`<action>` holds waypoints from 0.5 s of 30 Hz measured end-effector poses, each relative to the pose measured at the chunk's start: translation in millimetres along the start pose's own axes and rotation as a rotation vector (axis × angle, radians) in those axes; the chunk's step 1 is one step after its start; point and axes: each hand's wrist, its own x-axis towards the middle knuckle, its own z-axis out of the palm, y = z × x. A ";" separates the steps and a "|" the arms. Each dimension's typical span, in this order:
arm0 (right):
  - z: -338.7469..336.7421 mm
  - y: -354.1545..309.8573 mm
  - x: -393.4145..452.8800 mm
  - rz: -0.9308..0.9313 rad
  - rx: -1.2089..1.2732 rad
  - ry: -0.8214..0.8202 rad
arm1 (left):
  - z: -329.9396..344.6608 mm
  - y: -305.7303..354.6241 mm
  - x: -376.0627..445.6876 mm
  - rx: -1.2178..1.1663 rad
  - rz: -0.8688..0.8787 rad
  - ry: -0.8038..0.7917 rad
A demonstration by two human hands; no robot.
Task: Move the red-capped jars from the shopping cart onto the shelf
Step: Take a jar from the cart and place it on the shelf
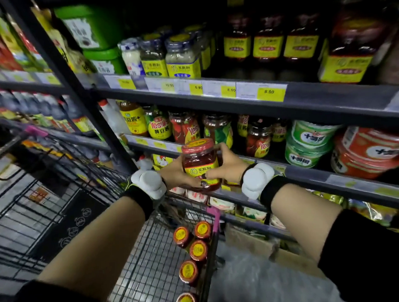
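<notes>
The jar [200,164], red cap up, is clasped from both sides by the left hand [175,175] and right hand [227,166], raised above the cart [153,258] in front of the shelf [312,174]. I would keep it upright, then slide it into a gap at about one o'clock, clear of the shelf lip. Five more jars [197,250] wait at six o'clock along the cart's right wall, and the shelves beyond are dim and crowded.

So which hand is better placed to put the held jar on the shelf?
Probably the right hand: it grips the jar on the side facing the shelf. The left hand is on the cart side.
</notes>
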 end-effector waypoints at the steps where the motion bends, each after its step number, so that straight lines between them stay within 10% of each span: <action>1: -4.2 -4.2 -3.5 -0.013 0.000 0.019 | 0.3 6.4 0.7 0.022 0.018 -0.002; 15: -81.9 -71.2 -23.5 -0.297 0.114 0.327 | -14.5 129.6 25.4 0.184 0.272 0.120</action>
